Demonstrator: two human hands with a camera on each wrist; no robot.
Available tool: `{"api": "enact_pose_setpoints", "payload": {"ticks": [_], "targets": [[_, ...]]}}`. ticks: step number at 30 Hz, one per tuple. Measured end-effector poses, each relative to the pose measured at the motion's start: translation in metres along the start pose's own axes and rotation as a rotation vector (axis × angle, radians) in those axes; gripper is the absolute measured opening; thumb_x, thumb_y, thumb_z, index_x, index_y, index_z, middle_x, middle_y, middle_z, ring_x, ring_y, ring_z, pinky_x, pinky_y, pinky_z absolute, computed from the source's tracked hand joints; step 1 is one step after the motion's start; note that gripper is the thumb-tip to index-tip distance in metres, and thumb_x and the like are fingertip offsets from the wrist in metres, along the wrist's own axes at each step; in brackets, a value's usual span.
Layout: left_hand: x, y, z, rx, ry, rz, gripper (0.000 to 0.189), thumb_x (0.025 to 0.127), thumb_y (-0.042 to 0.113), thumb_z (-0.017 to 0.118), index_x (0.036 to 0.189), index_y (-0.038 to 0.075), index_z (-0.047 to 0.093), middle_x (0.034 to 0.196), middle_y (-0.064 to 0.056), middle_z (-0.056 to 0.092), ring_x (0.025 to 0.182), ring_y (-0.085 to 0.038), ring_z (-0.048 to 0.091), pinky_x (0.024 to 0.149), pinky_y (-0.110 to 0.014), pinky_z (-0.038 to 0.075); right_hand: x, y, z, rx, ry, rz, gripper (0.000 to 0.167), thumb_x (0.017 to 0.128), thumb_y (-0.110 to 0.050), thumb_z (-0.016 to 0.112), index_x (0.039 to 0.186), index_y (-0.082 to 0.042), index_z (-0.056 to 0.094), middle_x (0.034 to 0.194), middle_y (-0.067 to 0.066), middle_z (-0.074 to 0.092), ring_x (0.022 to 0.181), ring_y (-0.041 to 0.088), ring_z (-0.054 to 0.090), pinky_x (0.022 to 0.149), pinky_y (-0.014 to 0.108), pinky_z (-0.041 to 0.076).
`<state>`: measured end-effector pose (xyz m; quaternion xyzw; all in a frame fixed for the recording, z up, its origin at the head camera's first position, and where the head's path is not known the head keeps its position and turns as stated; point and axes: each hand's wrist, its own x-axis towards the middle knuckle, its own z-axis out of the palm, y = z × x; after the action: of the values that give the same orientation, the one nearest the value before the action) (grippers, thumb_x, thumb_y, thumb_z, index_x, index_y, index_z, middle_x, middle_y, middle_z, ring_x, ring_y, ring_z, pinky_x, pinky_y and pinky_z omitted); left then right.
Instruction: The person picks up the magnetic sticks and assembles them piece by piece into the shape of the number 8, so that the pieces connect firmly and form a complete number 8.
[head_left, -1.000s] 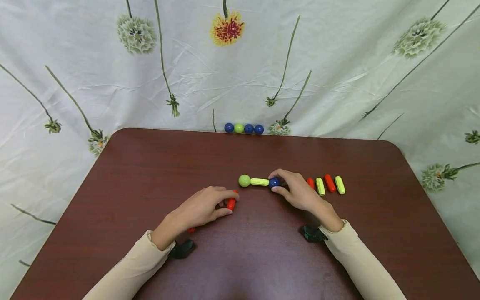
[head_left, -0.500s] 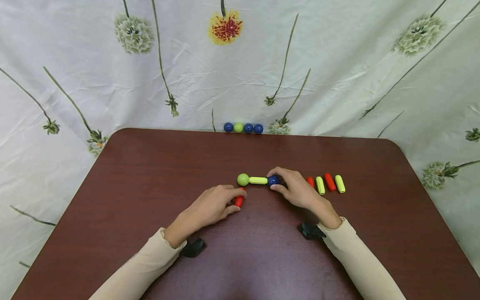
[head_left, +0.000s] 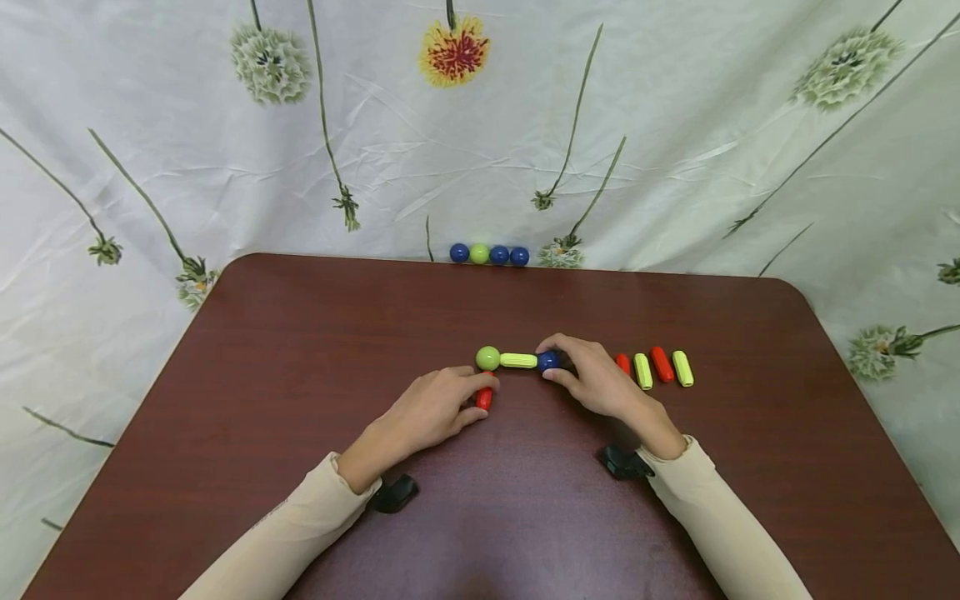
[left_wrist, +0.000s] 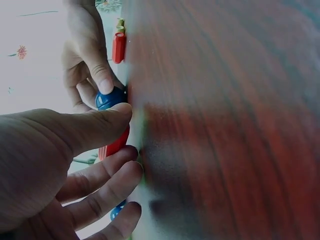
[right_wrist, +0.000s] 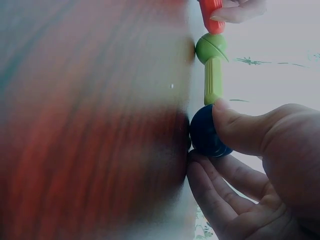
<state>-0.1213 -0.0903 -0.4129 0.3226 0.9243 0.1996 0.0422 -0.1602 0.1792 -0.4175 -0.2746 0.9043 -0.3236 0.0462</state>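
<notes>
One red rod pinched by left hand, (apparently touching green ball), right hand gripping blue ball

A reddish-brown table with rounded far corners — behind it, creased pale cloth printed with flowers.

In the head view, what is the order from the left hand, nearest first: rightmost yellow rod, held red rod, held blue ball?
1. Red rod, in the left hand.
2. Blue ball, rightward, in the right hand.
3. Rightmost yellow rod, far right.
</notes>
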Motion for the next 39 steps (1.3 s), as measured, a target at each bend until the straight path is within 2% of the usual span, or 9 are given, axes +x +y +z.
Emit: {"api": "enact_pose_setpoints", "payload": {"ticks": [11, 18, 25, 28, 33, 39], "targets": [[0.001, 0.0, 0.0, -0.022, -0.022, -0.037, 0.033, 0.092, 0.026, 0.075, 0.123, 0.021, 0.066, 0.11, -0.001, 0.065, 0.09, -0.016, 0.063, 0.078, -0.036, 0.054, 0.0, 0.0, 0.001, 0.013, -0.001, -0.01, 0.027, 0.095, -0.012, 0.068, 0.122, -0.01, 0.062, 0.116, 0.008, 0.069, 0.099, 0.021, 0.064, 0.087, 0.042, 0.053], [0.001, -0.001, -0.002, -0.031, -0.03, -0.027, 0.035, 0.092, 0.028, 0.074, 0.125, 0.021, 0.066, 0.111, -0.001, 0.066, 0.088, -0.015, 0.062, 0.076, -0.034, 0.053, 0.0, -0.001, 0.0, 0.014, 0.001, -0.012, 0.027, 0.095, -0.012, 0.068, 0.122, -0.009, 0.062, 0.117, 0.008, 0.068, 0.101, 0.022, 0.064, 0.089, 0.043, 0.053], [0.003, -0.006, -0.009, -0.066, 0.01, -0.022, 0.031, 0.091, 0.027, 0.076, 0.12, 0.019, 0.068, 0.096, 0.003, 0.062, 0.077, -0.009, 0.057, 0.066, -0.025, 0.048, -0.001, 0.0, 0.001, 0.01, -0.002, -0.005, 0.028, 0.095, -0.012, 0.068, 0.122, -0.01, 0.061, 0.117, 0.008, 0.068, 0.101, 0.022, 0.064, 0.089, 0.043, 0.054], [0.006, -0.009, -0.013, -0.099, 0.04, -0.043, 0.03, 0.091, 0.025, 0.076, 0.119, 0.018, 0.067, 0.098, 0.002, 0.06, 0.077, -0.01, 0.056, 0.066, -0.025, 0.047, -0.001, 0.001, 0.001, 0.008, -0.003, -0.006, 0.028, 0.095, -0.013, 0.068, 0.122, -0.01, 0.061, 0.117, 0.009, 0.068, 0.101, 0.022, 0.064, 0.088, 0.042, 0.054], [0.015, -0.015, -0.021, -0.201, 0.069, -0.048, 0.034, 0.092, 0.019, 0.074, 0.125, 0.016, 0.065, 0.115, -0.006, 0.059, 0.087, -0.016, 0.059, 0.075, -0.031, 0.052, 0.0, 0.002, 0.001, 0.007, -0.002, -0.007, 0.028, 0.095, -0.012, 0.069, 0.122, -0.01, 0.061, 0.117, 0.008, 0.068, 0.1, 0.022, 0.064, 0.088, 0.043, 0.054], [0.026, -0.03, -0.029, -0.411, -0.005, -0.038, 0.033, 0.093, 0.011, 0.072, 0.125, 0.013, 0.068, 0.121, -0.008, 0.06, 0.097, -0.02, 0.062, 0.082, -0.032, 0.056, 0.001, 0.004, 0.002, 0.007, 0.004, -0.01, 0.028, 0.095, -0.012, 0.069, 0.122, -0.01, 0.062, 0.115, 0.007, 0.069, 0.099, 0.021, 0.064, 0.087, 0.041, 0.054]]}}
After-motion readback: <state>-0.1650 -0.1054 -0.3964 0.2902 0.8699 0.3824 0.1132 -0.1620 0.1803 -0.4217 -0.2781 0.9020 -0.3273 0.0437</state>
